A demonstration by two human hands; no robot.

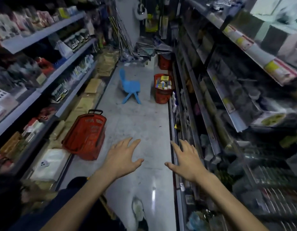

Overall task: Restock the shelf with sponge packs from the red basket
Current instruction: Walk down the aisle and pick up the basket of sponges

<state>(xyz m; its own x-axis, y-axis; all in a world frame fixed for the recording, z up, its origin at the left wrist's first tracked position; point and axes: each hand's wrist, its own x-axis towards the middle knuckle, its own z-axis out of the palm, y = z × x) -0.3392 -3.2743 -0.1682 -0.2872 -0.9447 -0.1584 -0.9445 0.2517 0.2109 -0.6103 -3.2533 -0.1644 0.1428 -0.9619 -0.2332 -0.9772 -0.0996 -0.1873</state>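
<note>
While left hand and right hand hover empty, fingers spread, sponge packs lie heaped in red basket just right of blue chair; judged light, soft, film-slippery: grip each pack across its flat faces.

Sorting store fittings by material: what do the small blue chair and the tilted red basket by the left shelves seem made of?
Small blue chair: probably moulded plastic, one even colour, smooth matt look. Tilted red basket: probably plastic too, slotted moulded walls; black handle material unclear.
</note>
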